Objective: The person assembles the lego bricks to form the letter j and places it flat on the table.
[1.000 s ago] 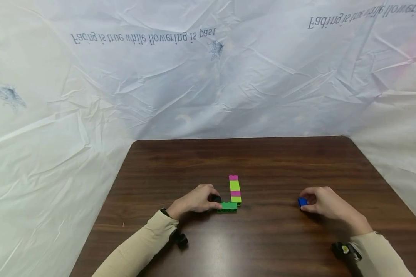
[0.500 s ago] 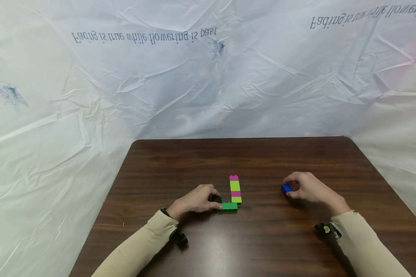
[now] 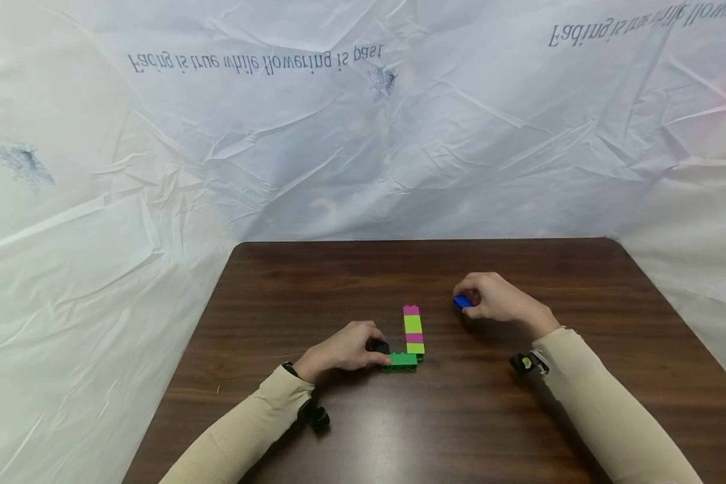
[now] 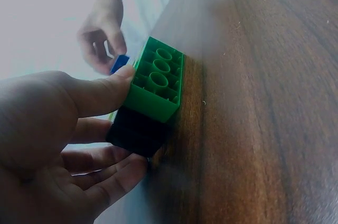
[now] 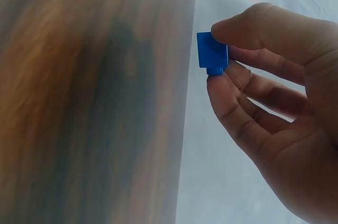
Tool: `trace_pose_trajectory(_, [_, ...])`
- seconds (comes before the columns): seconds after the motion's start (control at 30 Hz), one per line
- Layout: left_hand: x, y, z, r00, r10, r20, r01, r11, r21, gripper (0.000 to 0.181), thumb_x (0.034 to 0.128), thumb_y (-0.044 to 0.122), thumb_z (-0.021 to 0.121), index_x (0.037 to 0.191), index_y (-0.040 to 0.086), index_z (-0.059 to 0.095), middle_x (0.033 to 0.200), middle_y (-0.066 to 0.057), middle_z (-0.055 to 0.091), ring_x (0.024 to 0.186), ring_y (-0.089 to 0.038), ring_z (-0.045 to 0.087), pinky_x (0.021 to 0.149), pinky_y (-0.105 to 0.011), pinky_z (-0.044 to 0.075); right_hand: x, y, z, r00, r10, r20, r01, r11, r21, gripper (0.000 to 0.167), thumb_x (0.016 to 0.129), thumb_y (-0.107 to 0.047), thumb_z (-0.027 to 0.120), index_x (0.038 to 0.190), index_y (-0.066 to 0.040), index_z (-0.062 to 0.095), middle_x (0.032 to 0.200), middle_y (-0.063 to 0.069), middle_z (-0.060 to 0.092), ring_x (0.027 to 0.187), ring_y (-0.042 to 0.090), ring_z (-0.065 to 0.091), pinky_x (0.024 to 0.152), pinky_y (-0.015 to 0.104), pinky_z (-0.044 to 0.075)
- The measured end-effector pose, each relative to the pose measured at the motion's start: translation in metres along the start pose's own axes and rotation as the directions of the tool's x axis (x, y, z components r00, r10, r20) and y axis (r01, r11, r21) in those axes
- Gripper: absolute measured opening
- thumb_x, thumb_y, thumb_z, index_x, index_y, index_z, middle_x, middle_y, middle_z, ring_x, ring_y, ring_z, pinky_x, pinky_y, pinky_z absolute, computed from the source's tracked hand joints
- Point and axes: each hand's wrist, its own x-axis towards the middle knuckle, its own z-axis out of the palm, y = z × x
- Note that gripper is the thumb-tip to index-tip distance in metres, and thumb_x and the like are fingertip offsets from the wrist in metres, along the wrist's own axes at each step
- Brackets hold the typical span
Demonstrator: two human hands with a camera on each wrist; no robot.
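On the table, my left hand grips a green toy brick and a black brick that sits against it. The left wrist view shows the hollow underside of the green brick, with my thumb on its edge and the black brick between thumb and fingers. Touching the green brick is a row of lime and magenta bricks reaching away from me. Farther back on the right, my right hand pinches a small blue brick above the table; one stud of the blue brick shows in the right wrist view.
The brown wooden table has its far edge along a wrinkled white sheet. Each wrist wears a black camera, such as the left wrist camera.
My right hand has moved left and away from me with the blue brick, toward the far end of the lime and magenta row. The left hand keeps its hold in place.
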Motion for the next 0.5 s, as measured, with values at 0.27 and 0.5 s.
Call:
trace_pose_trajectory(0.27, [0.0,0.001,-0.001,1.0,-0.004,0.0,0.004,1.0,-0.003,0.043,0.088,0.041,0.071,0.118,0.01,0.07,0.101,0.002,0.061,0.081,-0.007,0.053,0.068,-0.02,0.045,0.02,-0.009,-0.001,1.0,-0.026,0.013,0.026,1.0,0.005,0.032,0.083,-0.013,0.076,0.114,-0.007,0.07,0.106,0.003,0.063,0.082,0.014,0.056,0.07,0.03,0.049])
trace_pose_trajectory(0.5, [0.0,0.002,0.0,1.0,-0.017,0.007,0.017,1.0,-0.007,0.043,0.0881,0.041,0.071,0.118,0.01,0.07,0.101,0.003,0.061,0.08,-0.007,0.053,0.067,-0.019,0.045,0.033,-0.013,0.002,0.999,-0.036,0.02,0.035,0.999,0.024,0.032,0.082,-0.013,0.075,0.114,-0.008,0.07,0.104,0.004,0.062,0.084,0.018,0.057,0.072,0.031,0.049])
